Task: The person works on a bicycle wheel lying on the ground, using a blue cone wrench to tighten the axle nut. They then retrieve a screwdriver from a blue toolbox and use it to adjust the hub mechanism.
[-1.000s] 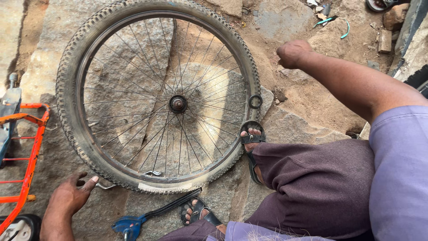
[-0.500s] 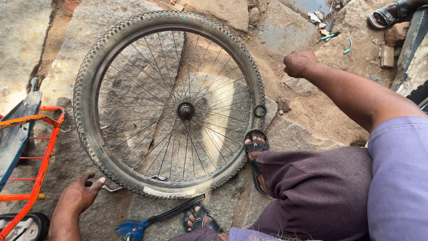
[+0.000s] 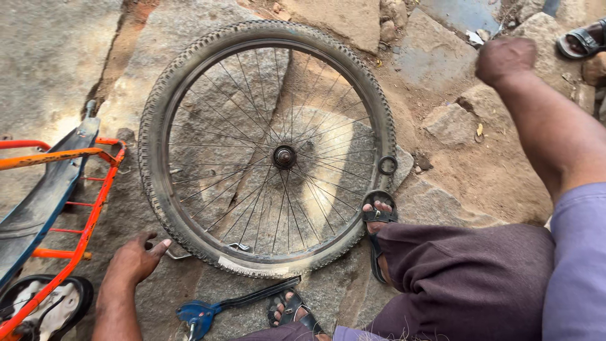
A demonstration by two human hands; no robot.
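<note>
Your right hand [image 3: 505, 58] has lifted higher, fist closed on nothing visible. The bicycle wheel [image 3: 268, 148] lies flat on the rock ground [image 3: 57, 63]; your left hand [image 3: 134, 260], fingers loosely spread, rests at its near-left rim, touching a thin metal lever [image 3: 175, 254].

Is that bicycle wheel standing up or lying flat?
Lying flat: the bicycle wheel rests on its side on the stone ground, its full round face toward the camera.

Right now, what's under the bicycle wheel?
Flat grey stone slabs show through the spokes of the bicycle wheel. What lies directly beneath the tyre and hub is covered.
</note>
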